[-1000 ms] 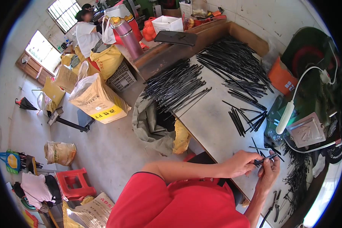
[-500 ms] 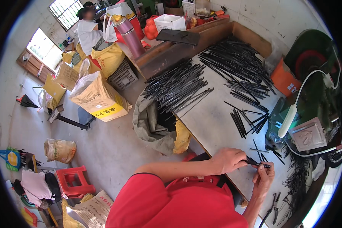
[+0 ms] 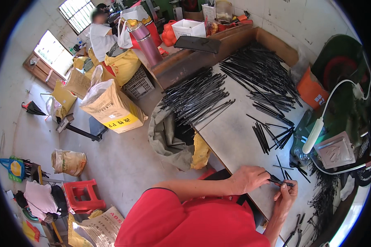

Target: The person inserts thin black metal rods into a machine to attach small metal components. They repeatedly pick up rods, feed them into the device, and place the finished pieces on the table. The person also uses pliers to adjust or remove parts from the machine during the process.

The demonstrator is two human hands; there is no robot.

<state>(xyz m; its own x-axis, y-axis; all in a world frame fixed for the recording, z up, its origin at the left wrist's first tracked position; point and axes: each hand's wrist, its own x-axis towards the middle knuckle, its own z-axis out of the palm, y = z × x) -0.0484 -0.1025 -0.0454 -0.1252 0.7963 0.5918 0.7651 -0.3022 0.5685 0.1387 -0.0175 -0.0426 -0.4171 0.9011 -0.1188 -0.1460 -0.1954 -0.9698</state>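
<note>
My left hand (image 3: 250,180) is closed, its fingers pinching slim black plastic rods (image 3: 275,179) just over the near part of the work table (image 3: 231,146). My right hand (image 3: 286,196) grips the other end of the same rods between thumb and fingers. How many rods are held cannot be made out. Beyond the hands lie a few loose black rods (image 3: 283,166) and a small group of them (image 3: 260,138). Two large piles, a left one (image 3: 196,95) and a right one (image 3: 261,72), cover the far part of the table. Pliers (image 3: 299,228) rest beside my right forearm.
A green machine (image 3: 336,57) with a white lamp (image 3: 314,136) borders the table's right side. At its left edge hangs a grey sack (image 3: 169,150). Paper sacks (image 3: 113,109), a red stool (image 3: 82,195) and a seated person (image 3: 101,39) are farther left. Wooden boards (image 3: 189,68) edge the back.
The whole view has shifted slightly right and down. My hands stay together on the black rods, with the left hand tilted a little differently.
</note>
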